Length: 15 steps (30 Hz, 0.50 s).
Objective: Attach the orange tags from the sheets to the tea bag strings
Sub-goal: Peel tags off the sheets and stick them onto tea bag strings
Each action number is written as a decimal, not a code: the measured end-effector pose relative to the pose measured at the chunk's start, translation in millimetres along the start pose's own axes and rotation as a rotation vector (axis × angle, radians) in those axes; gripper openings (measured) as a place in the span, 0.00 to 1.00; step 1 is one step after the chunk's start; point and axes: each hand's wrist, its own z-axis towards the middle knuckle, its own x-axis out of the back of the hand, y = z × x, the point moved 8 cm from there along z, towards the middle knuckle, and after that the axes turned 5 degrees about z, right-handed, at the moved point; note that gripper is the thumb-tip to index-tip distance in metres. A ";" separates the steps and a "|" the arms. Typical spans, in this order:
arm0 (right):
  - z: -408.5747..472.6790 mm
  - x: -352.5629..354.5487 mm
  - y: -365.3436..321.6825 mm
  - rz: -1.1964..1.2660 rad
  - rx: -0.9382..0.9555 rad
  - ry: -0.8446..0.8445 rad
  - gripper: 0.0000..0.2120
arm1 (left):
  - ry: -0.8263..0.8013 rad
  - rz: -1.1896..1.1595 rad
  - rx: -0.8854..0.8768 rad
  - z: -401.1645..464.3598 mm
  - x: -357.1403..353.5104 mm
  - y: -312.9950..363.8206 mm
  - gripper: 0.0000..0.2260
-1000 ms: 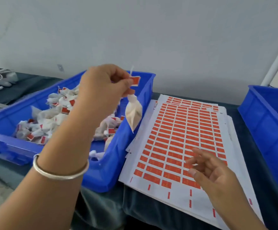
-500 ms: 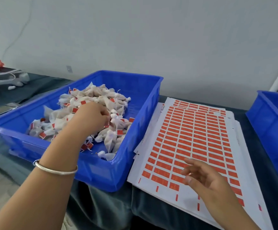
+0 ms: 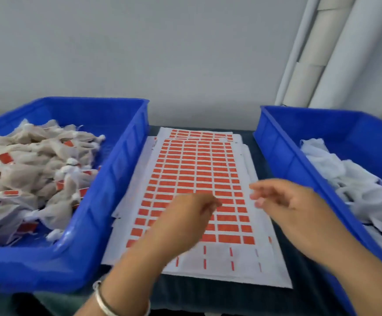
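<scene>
My left grip (image 3: 185,215) is loosely curled and holding nothing, my right grip (image 3: 283,201) relaxed; both hover over the tag sheets (image 3: 199,169) directly beneath. These tags look thin and flimsy, so I'd peel one by its edge. Untagged tea bags (image 3: 354,190) sit right of my right grip.

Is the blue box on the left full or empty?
Fairly full: the left blue bin holds a heap of tea bags, many with orange tags.
</scene>
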 end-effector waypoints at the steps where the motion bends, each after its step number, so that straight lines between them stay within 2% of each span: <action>1: -2.5 19.6 -3.3 -0.053 0.012 0.041 0.13 | -0.070 0.019 -0.010 4.1 -27.1 4.1 0.12; 5: 6.4 101.8 13.8 -0.289 -0.082 0.197 0.15 | -0.282 0.337 -0.158 16.2 -106.8 7.4 0.18; 8: 29.1 156.6 61.7 -0.448 -0.276 0.236 0.17 | -0.266 0.478 -0.241 24.9 -127.2 0.2 0.23; 10: 42.0 175.6 94.8 -0.490 -0.383 0.186 0.17 | -0.213 0.518 -0.259 27.9 -132.5 -1.2 0.24; 13: 57.2 176.0 127.7 -0.502 -0.447 0.061 0.11 | -0.144 0.582 -0.277 28.0 -136.9 3.1 0.24; 15: 66.4 165.8 141.9 -0.564 -0.450 -0.027 0.17 | -0.116 0.606 -0.270 27.2 -138.9 3.3 0.25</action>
